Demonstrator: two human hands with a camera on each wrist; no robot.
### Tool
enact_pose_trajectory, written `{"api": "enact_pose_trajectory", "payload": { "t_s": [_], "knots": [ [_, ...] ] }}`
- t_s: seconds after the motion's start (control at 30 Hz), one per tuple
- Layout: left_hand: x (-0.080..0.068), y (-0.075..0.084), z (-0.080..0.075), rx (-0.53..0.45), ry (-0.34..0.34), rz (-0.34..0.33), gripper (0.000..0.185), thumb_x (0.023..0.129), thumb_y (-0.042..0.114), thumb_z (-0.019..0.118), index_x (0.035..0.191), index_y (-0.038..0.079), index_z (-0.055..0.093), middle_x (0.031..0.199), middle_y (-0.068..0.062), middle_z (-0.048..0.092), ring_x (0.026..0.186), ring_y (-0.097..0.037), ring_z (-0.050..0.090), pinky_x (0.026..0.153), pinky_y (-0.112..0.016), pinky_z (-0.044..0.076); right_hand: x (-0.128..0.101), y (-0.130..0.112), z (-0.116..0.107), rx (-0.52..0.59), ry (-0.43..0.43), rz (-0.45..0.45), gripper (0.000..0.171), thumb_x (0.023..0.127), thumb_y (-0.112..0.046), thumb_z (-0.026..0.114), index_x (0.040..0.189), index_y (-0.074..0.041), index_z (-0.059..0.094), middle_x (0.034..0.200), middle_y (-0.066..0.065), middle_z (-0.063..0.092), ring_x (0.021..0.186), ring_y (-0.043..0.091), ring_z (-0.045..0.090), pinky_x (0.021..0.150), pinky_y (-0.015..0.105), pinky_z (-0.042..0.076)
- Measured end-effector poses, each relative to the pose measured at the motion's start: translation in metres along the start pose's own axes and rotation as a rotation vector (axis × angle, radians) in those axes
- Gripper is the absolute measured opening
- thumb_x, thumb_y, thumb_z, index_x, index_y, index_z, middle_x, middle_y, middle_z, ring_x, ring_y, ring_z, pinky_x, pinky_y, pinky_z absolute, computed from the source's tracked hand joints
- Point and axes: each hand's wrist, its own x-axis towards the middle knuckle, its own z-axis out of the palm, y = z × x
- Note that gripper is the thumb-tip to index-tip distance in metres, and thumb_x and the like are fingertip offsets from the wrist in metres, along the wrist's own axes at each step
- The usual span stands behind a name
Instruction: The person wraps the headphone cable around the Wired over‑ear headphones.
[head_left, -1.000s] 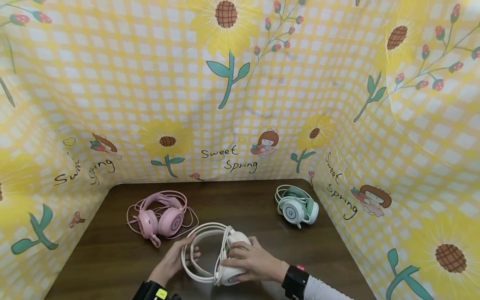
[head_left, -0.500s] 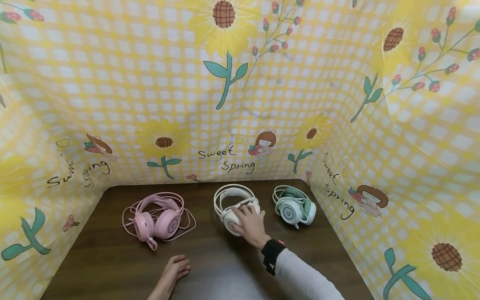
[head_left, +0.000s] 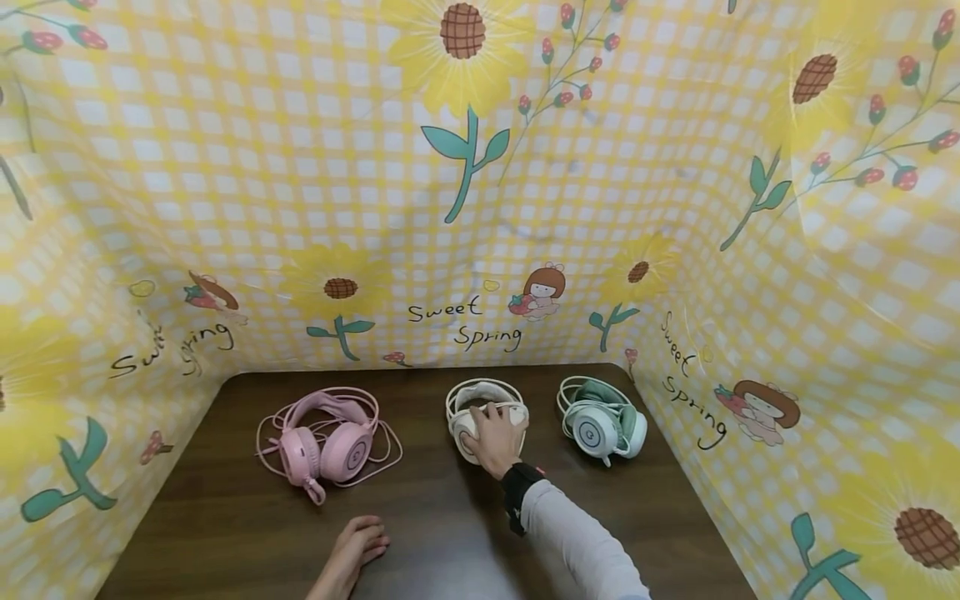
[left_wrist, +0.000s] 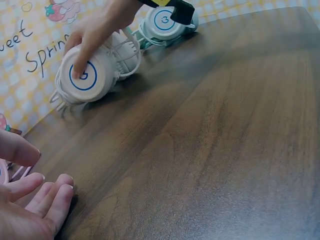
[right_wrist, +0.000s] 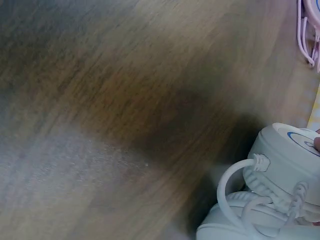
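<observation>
Right hand (head_left: 495, 439) laid over the white headset (head_left: 484, 402), fingers spread across its earcups, one fingertip (left_wrist: 77, 74) pressing the blue-ringed cup face; whether the fingers close round the cups or only rest on them, impossible to tell. White headset standing on the table (head_left: 420, 533) near the back edge, band up, with its coiled cable (right_wrist: 239, 186) bunched against the cups. Pink headset (head_left: 327, 437) to the left of the white one, well apart, wrapped in its own loose pink cord. Green headset (head_left: 603, 419) just to the right of the white one, close beside it but not touching. Left hand (head_left: 352, 554) lying loose on the wood nearer the front edge, down and to the left of the white headset, fingers relaxed and lightly bent, holding nothing; seen again in the left wrist view (left_wrist: 30, 197) with palm up and fingertips against the tabletop. Grey sleeve (head_left: 581, 546) and black wrist strap (head_left: 519, 492) trailing from the right hand toward the front edge. Yellow checked cloth (head_left: 480, 208) with sunflowers rising behind the white headset and along both sides of the table.
</observation>
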Motion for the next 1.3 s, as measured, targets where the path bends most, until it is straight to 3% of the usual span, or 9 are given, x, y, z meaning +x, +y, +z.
{"api": "enact_pose_trajectory", "payload": {
  "t_s": [0.17,0.4,0.63,0.83,0.9,1.0,1.17,1.23,1.3],
  "knots": [
    [-0.003,0.002,0.0,-0.012,0.016,0.0,0.02,0.092,-0.002,0.054,0.107,-0.014,0.05,0.084,-0.006,0.059,0.071,-0.014,0.065,0.067,-0.023,0.055,-0.001,-0.006,0.002,-0.026,-0.042,0.014,0.061,0.085,-0.051,0.071,0.137,-0.022,0.056,0.127,0.01,0.055,0.121,0.037,0.045,0.089,0.081,0.027],
    [-0.007,0.01,-0.013,-0.047,-0.041,-0.03,0.026,0.1,0.009,0.048,0.114,-0.013,0.049,0.092,-0.013,0.057,0.08,-0.02,0.066,0.075,-0.033,0.056,-0.004,-0.012,-0.001,0.002,-0.078,-0.005,0.073,0.085,-0.053,0.072,0.143,-0.016,0.049,0.14,0.017,0.043,0.127,0.045,0.037,0.093,0.083,0.019],
    [-0.009,0.026,-0.043,-0.033,0.099,-0.054,0.031,0.1,0.018,0.055,0.118,-0.007,0.05,0.093,-0.009,0.063,0.081,-0.019,0.067,0.073,-0.033,0.057,-0.004,-0.012,-0.011,-0.007,-0.057,-0.002,0.064,0.09,-0.051,0.067,0.142,-0.019,0.051,0.141,0.016,0.044,0.124,0.043,0.041,0.097,0.077,0.025],
    [-0.008,0.039,-0.07,-0.065,0.2,-0.033,0.026,0.103,0.018,0.048,0.12,-0.002,0.047,0.085,0.002,0.064,0.076,-0.009,0.067,0.071,-0.028,0.057,-0.005,-0.008,-0.016,-0.022,-0.043,-0.034,0.062,0.095,-0.049,0.062,0.148,-0.023,0.044,0.146,0.012,0.039,0.127,0.043,0.041,0.098,0.075,0.027],
    [-0.003,0.046,-0.074,-0.072,0.243,0.003,0.027,0.103,0.018,0.046,0.122,-0.002,0.044,0.085,0.004,0.063,0.074,-0.006,0.067,0.07,-0.027,0.057,-0.006,-0.007,-0.019,-0.028,0.011,-0.069,0.06,0.095,-0.046,0.064,0.147,-0.023,0.046,0.144,0.012,0.039,0.126,0.043,0.041,0.096,0.075,0.029],
    [0.006,0.055,-0.076,-0.061,0.307,0.059,0.034,0.104,0.023,0.045,0.126,-0.002,0.041,0.09,0.003,0.06,0.075,-0.003,0.064,0.071,-0.027,0.057,-0.015,-0.006,-0.027,-0.007,0.169,-0.158,0.054,0.091,-0.036,0.071,0.14,-0.019,0.055,0.138,0.016,0.045,0.121,0.043,0.044,0.093,0.071,0.033],
    [0.021,0.068,-0.078,-0.025,0.405,0.098,0.05,0.103,0.039,0.048,0.132,0.0,0.037,0.109,-0.008,0.05,0.085,-0.008,0.054,0.067,-0.025,0.054,-0.065,-0.004,-0.031,0.068,0.46,-0.412,0.032,0.083,-0.021,0.069,0.114,-0.016,0.069,0.117,0.015,0.058,0.102,0.036,0.051,0.083,0.052,0.04],
    [0.028,0.073,-0.08,-0.015,0.426,0.099,0.057,0.102,0.043,0.048,0.137,0.001,0.034,0.121,-0.014,0.045,0.091,-0.012,0.048,0.066,-0.025,0.053,-0.092,0.001,-0.027,0.081,0.488,-0.503,0.022,0.085,-0.02,0.062,0.105,-0.017,0.07,0.111,0.011,0.059,0.095,0.031,0.052,0.077,0.045,0.04],
    [0.036,0.079,-0.082,-0.008,0.437,0.105,0.064,0.101,0.045,0.048,0.142,0.0,0.03,0.133,-0.02,0.039,0.099,-0.017,0.046,0.067,-0.026,0.052,-0.114,0.01,-0.021,0.088,0.459,-0.542,0.017,0.086,-0.02,0.057,0.098,-0.018,0.069,0.107,0.007,0.059,0.09,0.026,0.051,0.072,0.039,0.039]
  ]
}}
